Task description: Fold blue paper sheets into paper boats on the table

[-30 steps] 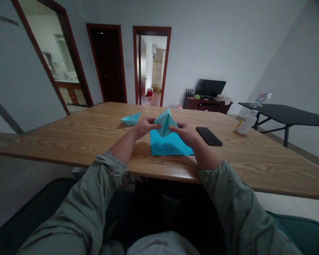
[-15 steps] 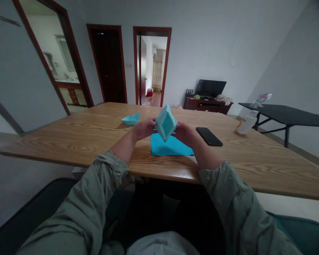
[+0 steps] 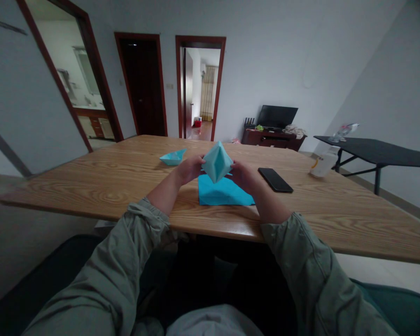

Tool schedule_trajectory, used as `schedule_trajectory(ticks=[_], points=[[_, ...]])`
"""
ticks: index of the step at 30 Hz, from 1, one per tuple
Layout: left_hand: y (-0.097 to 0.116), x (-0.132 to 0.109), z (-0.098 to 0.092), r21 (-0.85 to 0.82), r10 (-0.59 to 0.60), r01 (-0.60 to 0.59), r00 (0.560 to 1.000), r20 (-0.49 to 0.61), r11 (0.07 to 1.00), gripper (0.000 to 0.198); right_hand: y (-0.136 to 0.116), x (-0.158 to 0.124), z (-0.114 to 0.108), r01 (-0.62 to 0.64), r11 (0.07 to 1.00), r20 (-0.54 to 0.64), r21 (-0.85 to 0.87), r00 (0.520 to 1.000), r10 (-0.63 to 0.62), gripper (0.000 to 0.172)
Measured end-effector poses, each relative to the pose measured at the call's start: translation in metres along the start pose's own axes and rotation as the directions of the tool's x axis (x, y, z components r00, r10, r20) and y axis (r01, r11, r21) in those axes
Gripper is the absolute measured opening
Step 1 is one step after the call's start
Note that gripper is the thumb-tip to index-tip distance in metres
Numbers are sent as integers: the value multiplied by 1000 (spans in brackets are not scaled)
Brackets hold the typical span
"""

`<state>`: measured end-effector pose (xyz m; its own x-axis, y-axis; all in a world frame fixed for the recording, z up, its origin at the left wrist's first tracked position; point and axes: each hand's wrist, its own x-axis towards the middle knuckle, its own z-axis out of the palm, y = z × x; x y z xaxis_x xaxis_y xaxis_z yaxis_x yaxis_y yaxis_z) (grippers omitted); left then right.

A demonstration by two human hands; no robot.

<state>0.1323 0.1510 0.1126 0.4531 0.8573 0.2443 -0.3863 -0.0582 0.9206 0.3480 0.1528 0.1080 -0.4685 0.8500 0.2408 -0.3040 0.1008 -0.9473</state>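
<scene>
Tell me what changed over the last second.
The folded paper turned in the person's fingers: its hollow side faced the camera a moment ago, and now a point sits on top and it rides lower. The left hand and right hand kept hold of it; nothing was let go. The blue sheet, paper boat and phone stayed put.
</scene>
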Motion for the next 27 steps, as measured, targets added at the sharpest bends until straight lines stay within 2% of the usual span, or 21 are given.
schedule_trajectory(ticks=[4,7,8,10,12,13,15,17,20,22,24,27], points=[[-2,1,0,76,40,-39,999,-13,996,22,3,1,-2,30,999,-16,-44,999,-30,13],[-4,3,-2,309,224,-200,974,-43,930,18,6,3,-5,101,986,-18,-136,994,-104,15],[-4,4,-3,428,311,-268,950,-34,863,14,7,4,-7,141,972,-30,-188,988,-149,16],[-3,4,-4,666,468,-361,884,21,653,6,9,7,-11,229,911,-60,-343,963,-264,17],[-2,4,-5,823,562,-375,823,84,426,3,9,9,-16,293,793,-61,-535,922,-382,16],[-2,3,-6,868,585,-360,804,103,342,5,10,10,-18,311,718,-45,-623,902,-429,13],[-2,2,-7,913,598,-323,793,118,248,8,9,10,-20,329,583,1,-743,871,-491,7],[-2,1,-8,926,596,-309,794,125,217,11,7,8,-20,342,500,37,-796,851,-523,7],[-3,2,-9,917,592,-324,795,131,233,12,6,7,-18,340,462,38,-820,836,-547,10],[-4,4,-10,899,585,-334,803,114,283,11,7,8,-19,337,464,26,-819,831,-556,10],[-6,6,-11,849,562,-326,826,42,415,12,10,11,-21,316,520,-24,-794,838,-545,10],[-10,9,-10,619,430,-269,894,-125,738,36,14,16,-25,260,708,-157,-657,871,-466,7]])
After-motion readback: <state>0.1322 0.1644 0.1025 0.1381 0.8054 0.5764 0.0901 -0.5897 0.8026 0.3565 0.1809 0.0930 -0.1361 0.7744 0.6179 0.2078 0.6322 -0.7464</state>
